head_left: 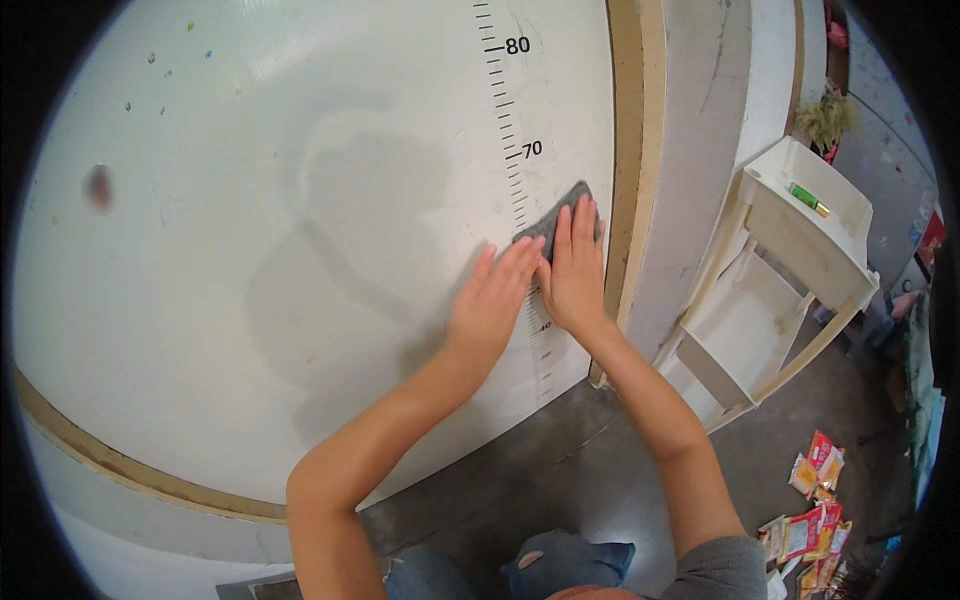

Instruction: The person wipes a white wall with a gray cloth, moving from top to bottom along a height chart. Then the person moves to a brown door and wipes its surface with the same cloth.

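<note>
A grey cloth [549,226] lies against a white door panel [200,290], over the lower part of a printed height scale [507,110]. My right hand [574,285] presses flat on the cloth with its fingers stretched upward. Beside it, my left hand [490,308] rests on the panel with fingers extended, their tips at the cloth's lower left edge. The two hands nearly touch at the thumb and fingertips. Neither hand is wrapped round the cloth, and part of it is hidden under the right fingers.
A wooden door frame [628,150] runs just right of my hands. Beyond it stands a white tiered cart [745,325] with a green tube [808,199] on its top shelf. Several red and yellow packets [805,535] lie on the grey floor [480,500] at lower right.
</note>
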`<state>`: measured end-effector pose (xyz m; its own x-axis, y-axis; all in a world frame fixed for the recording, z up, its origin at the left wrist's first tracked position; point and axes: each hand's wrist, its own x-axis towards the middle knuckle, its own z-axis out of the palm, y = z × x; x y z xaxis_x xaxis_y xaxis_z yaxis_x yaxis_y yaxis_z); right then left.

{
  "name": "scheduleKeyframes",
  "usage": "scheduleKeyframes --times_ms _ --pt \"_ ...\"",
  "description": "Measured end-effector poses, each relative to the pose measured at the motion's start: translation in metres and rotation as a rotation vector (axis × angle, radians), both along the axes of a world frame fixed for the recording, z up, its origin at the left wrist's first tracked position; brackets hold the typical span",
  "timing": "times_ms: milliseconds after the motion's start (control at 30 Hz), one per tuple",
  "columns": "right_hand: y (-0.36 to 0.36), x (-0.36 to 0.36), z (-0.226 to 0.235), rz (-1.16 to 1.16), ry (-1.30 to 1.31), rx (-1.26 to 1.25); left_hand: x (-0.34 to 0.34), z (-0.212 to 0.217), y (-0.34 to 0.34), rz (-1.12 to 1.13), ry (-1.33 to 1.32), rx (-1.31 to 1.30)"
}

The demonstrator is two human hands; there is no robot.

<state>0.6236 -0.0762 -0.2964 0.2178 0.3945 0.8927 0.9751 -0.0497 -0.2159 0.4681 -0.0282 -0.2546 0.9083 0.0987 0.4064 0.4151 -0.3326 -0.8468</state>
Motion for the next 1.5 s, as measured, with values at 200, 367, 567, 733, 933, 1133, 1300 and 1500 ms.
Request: scheduleKeyframes --times_ms 200,367,567,733,933,1133,1300,1500 --pt "0.0 0.024 0.072 -0.164 -0.114 0.087 0.028 0.061 -0.014 0.011 -0.158 -0.019" --pt "-0.004 0.044 0.044 -0.239 -0.086 0.02 0.047 0.037 -0.013 -0.018 -0.101 -0.025" --pt "-0.01 0.047 0.002 -0.157 -0.114 -0.003 0.055 -0.012 -0.015 0.021 -0.073 -0.066" --pt "-0.017 0.047 -0.026 -0.127 -0.07 -0.049 0.054 -0.035 -0.023 0.045 0.001 -0.091" --pt "-0.024 0.05 -0.064 -0.001 0.029 0.0 0.046 -0.066 -0.022 0.01 0.074 -0.142" --pt "-0.049 0.07 -0.031 0.132 0.037 0.085 0.058 -0.038 -0.028 -0.205 -0.064 -0.372" --pt "-0.068 0.069 0.052 -0.003 -0.144 0.331 0.089 0.016 -0.034 -0.501 -0.335 -0.465" --pt "-0.047 0.084 0.036 -0.073 -0.172 0.269 0.109 -0.003 -0.027 -0.356 -0.247 -0.433"
